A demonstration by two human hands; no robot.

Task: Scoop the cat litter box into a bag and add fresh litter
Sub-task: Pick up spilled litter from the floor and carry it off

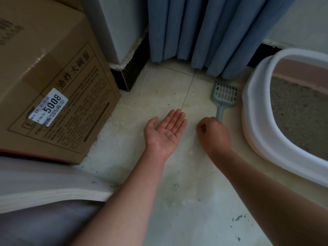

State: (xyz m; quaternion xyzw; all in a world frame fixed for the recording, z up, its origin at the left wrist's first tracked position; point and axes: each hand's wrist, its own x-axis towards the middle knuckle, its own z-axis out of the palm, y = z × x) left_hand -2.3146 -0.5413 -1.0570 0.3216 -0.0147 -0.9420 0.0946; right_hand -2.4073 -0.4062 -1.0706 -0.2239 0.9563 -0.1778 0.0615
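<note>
The litter box (257, 121), white-rimmed with a pinkish base, stands at the right and holds grey litter (298, 112). A grey slotted scoop (224, 96) lies flat on the tiled floor just left of the box, handle pointing toward me. My left hand (165, 134) hovers palm up, fingers together, with a few grey litter grains on the palm. My right hand (213, 134) is knuckles up over the floor, fingers pinched together, just below the scoop's handle end. Whether it pinches a grain is hidden.
A large cardboard box (49, 82) stands at the left, a blue curtain (204, 32) hangs at the back. Scattered litter grains (238, 218) dot the pale floor. A white curved edge (53, 194) lies at the lower left.
</note>
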